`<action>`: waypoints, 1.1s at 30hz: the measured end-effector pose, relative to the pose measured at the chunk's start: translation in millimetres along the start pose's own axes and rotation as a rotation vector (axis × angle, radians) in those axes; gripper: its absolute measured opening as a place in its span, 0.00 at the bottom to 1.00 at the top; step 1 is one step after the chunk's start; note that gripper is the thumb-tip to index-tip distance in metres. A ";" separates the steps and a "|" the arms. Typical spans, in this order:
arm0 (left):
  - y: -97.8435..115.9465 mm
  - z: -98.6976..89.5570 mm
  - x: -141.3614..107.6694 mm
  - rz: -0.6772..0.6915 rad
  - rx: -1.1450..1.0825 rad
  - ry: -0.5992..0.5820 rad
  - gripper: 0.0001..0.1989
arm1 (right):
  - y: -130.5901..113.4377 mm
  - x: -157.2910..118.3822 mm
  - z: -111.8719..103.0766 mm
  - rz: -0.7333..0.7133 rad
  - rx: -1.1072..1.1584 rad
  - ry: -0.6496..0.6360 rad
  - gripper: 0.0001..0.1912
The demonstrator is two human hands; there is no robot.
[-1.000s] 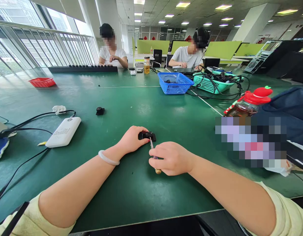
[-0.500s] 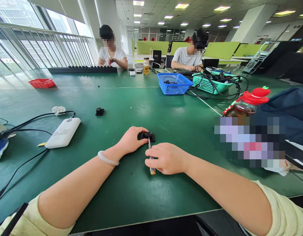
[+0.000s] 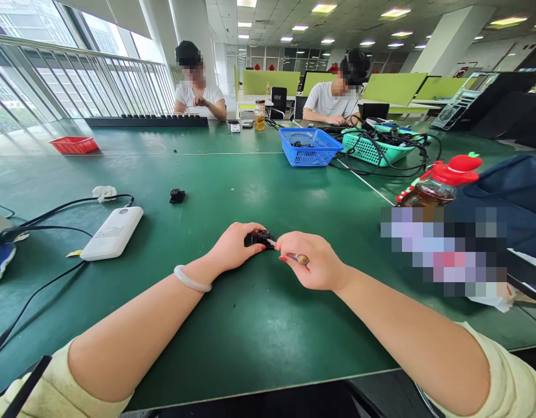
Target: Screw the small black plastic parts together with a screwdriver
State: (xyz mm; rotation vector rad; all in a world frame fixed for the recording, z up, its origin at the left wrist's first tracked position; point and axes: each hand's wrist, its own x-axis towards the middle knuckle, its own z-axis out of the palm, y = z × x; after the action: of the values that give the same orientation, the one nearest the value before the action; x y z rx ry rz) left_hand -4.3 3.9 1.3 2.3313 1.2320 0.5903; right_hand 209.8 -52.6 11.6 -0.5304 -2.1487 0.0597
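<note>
My left hand (image 3: 233,248) is closed round a small black part (image 3: 264,235), pinching it against the green table (image 3: 233,342). The fingers hide part of it, so its kind is unclear. In my right hand (image 3: 314,261) is a slim pen-like tool (image 3: 299,259) with a tan end. The tool lies nearly level, its pale tip at the right side of the black part; I cannot tell whether they touch. Another small black part (image 3: 177,196) sits farther back on the left, apart from both hands.
A white power bank (image 3: 112,235) with a black cable lies at left. Blue (image 3: 311,155) and teal (image 3: 372,152) baskets stand at the back, cables round the teal one. A red-lidded bottle (image 3: 437,188) is at right, and a red tray (image 3: 74,145) at far left. Two people sit opposite.
My right hand has moved right and slightly up, turning the tool from pointing away from me to lying sideways. My left hand stays at the black part.
</note>
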 end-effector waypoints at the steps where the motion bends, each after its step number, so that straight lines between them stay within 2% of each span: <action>1: -0.2 0.3 -0.1 0.001 -0.002 0.004 0.18 | -0.4 -0.3 0.7 -0.040 -0.019 -0.020 0.12; 4: -0.4 0.9 -0.4 -0.006 0.000 0.010 0.18 | -1.5 -0.9 2.3 -0.125 -0.061 -0.082 0.14; 6: 0.0 0.8 -0.4 -0.012 0.005 0.010 0.18 | -1.3 -1.1 2.1 -0.092 -0.035 -0.080 0.13; 8: 0.4 0.4 -0.2 -0.015 0.005 0.009 0.18 | 0.0 -1.3 0.6 0.034 0.026 -0.028 0.11; 13: 0.7 -0.6 0.3 -0.022 0.000 -0.003 0.17 | 6.9 -1.1 -5.2 0.454 0.252 0.146 0.06; 16: 0.8 -0.8 0.1 -0.020 -0.003 -0.006 0.17 | 13.1 0.2 -6.4 0.605 0.437 0.231 0.06; 20: 1.5 -1.7 -0.7 -0.023 -0.006 -0.016 0.17 | 23.4 1.9 -6.5 0.739 0.630 0.350 0.07; 25: 1.4 -3.1 -1.1 -0.002 -0.016 -0.046 0.16 | 35.0 0.6 -6.9 0.847 0.738 0.475 0.07; 33: -1.8 -1.7 1.0 0.048 -0.004 -0.071 0.19 | 35.7 1.3 -2.7 0.935 0.830 0.495 0.09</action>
State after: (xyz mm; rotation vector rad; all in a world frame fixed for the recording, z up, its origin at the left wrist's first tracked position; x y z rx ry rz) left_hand -5.9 6.0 1.9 2.3636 1.1448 0.5202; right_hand 223.8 -20.1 5.9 -0.8665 -1.0909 1.1425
